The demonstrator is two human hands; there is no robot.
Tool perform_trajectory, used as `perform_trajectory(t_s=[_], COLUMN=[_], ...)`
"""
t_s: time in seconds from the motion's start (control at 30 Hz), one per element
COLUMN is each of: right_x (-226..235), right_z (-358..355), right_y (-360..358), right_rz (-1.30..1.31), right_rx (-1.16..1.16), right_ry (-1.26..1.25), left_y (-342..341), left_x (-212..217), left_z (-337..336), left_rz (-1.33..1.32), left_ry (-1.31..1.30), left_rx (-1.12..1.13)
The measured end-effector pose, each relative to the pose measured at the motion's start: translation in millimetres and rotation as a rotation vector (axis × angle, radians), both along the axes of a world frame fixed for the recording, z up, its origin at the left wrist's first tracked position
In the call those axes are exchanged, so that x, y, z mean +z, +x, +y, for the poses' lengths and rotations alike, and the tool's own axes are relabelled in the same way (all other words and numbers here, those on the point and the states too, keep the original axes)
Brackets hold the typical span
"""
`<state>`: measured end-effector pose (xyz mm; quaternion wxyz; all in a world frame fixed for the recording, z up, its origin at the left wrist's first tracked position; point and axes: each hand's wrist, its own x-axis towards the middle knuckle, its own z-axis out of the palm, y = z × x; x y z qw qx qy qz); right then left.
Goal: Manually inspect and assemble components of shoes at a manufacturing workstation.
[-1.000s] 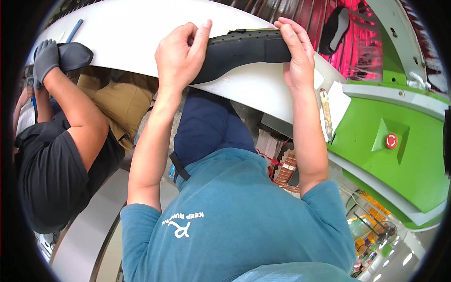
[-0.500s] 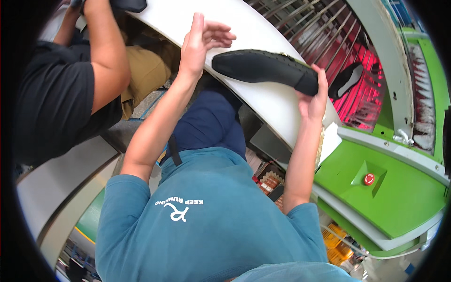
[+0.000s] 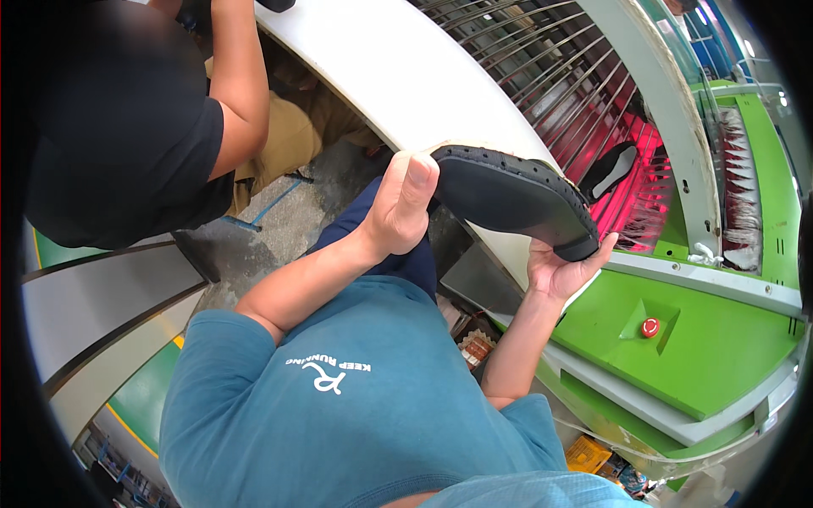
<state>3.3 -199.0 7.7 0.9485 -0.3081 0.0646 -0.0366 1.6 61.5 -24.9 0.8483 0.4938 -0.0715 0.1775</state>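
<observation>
A black shoe [image 3: 508, 199] is held up in front of my body, its dark sole turned toward me and small dots along its edge. My left hand [image 3: 402, 203] is closed round one end, thumb uppermost, with most of the fingers hidden behind. At the heel end, my right hand [image 3: 561, 269] cups the shoe from below, fingers partly behind it. Another black shoe [image 3: 608, 172] with a pale insole lies on the metal rods under red light, beyond the right hand.
A white table [image 3: 373, 63] curves past the shoe, bordered by a rack of metal rods [image 3: 542, 51]. To the right stands a green machine [image 3: 711, 339] with a red button [image 3: 649, 328]. A co-worker in a dark shirt [image 3: 127, 152] is close on my left.
My left hand has gone from open above the table to gripping the shoe. The shoe has come nearer and tipped, so its sole faces me; my right hand has moved lower with it.
</observation>
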Motion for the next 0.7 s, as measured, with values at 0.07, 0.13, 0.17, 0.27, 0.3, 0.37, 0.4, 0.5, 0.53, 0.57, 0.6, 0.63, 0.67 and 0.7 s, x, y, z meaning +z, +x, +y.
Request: perform_trajectory(t_s=[0.07,0.13,0.17,0.27,0.3,0.37,0.4,0.5,0.53,0.57,0.6,0.63,0.67,0.7], right_x=[3.7,7.6,9.3,14.1,15.3,17.4,18.5,25.2,29.5,35.0,42.6,51.6,62.8,77.0], right_z=[1.7,2.8,3.6,6.1,7.3,9.9,11.3,14.2,14.9,15.3,15.1,15.4,14.3,12.7], right_y=[-6.3,-11.0,-12.4,-15.9,-17.3,-21.0,-22.9,-26.0,-25.0,-23.7,-21.9,-17.4,-11.3,-4.2], right_rz=[-0.016,-0.056,-0.046,-0.043,-0.026,-0.017,0.004,0.015,0.000,-0.008,-0.049,-0.094,-0.128,-0.231], right_rx=[-0.004,0.008,-0.014,-0.032,-0.032,-0.031,-0.055,-0.085,-0.086,-0.103,-0.140,-0.178,-0.193,-0.236], right_ry=[-0.024,-0.018,-0.025,-0.075,-0.077,-0.078,-0.106,-0.110,-0.084,-0.080,-0.068,-0.058,-0.038,-0.056], left_y=[-2.2,-5.9,-8.4,-10.6,-8.9,-2.9,0.5,11.5,17.3,25.1,36.1,48.6,65.6,83.7], left_x=[5.4,15.9,22.9,40.5,43.3,42.1,38.9,25.9,23.2,22.0,22.3,23.5,24.8,24.9], left_z=[9.7,11.0,9.4,10.5,12.0,22.3,26.1,28.4,26.8,22.8,20.1,17.5,20.9,24.3], left_rz=[-0.141,-0.111,-0.106,-0.128,-0.100,-0.166,-0.205,-0.210,-0.220,-0.174,-0.220,-0.271,-0.308,-0.347], left_ry=[0.085,0.060,0.070,0.117,0.115,0.154,0.227,0.218,0.224,0.036,-0.014,-0.141,-0.057,0.025], left_rx=[-0.204,-0.223,-0.194,-0.137,-0.125,-0.150,-0.146,-0.179,-0.171,-0.230,-0.284,-0.360,-0.347,-0.331])
